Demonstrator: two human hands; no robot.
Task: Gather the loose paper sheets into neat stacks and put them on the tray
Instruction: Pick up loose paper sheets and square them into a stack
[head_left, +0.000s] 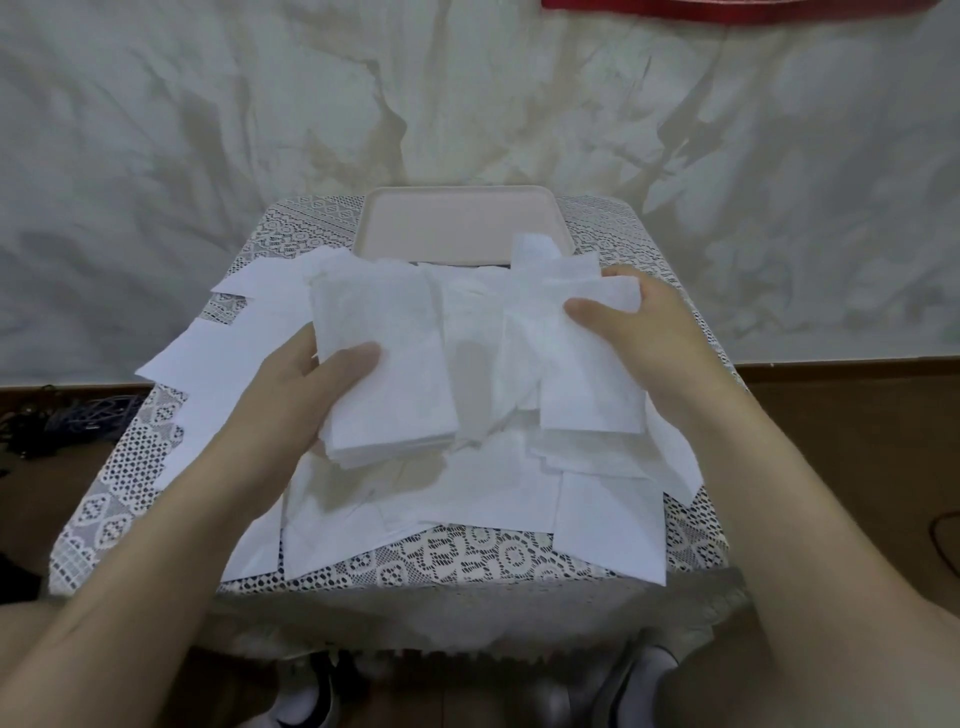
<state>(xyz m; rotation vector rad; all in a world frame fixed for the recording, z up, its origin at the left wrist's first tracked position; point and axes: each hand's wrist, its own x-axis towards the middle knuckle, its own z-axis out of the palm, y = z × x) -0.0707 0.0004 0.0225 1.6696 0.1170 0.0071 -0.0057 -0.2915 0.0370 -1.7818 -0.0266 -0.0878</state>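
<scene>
**Inspector:** Tray status?

**Assessor:** The tray (457, 218) sits at the far edge of the worktop (493, 560). No stack is in it. A few stray sheets overlap its near rim.

**Inspector:** And the grips?

**Assessor:** The left grip (311, 384) is closed round a fairly squared stack (389, 374), thumb on top, held above the pile. The right grip (641, 322) pinches a skewed sheaf (587, 369) under its thumb.

**Inspector:** Outstanding work?

**Assessor:** Most of it, in my judgement. Loose sheets (467, 499) lie scattered across the worktop beneath both grips. Squaring, merging and delivery to the tray are not yet done.
</scene>
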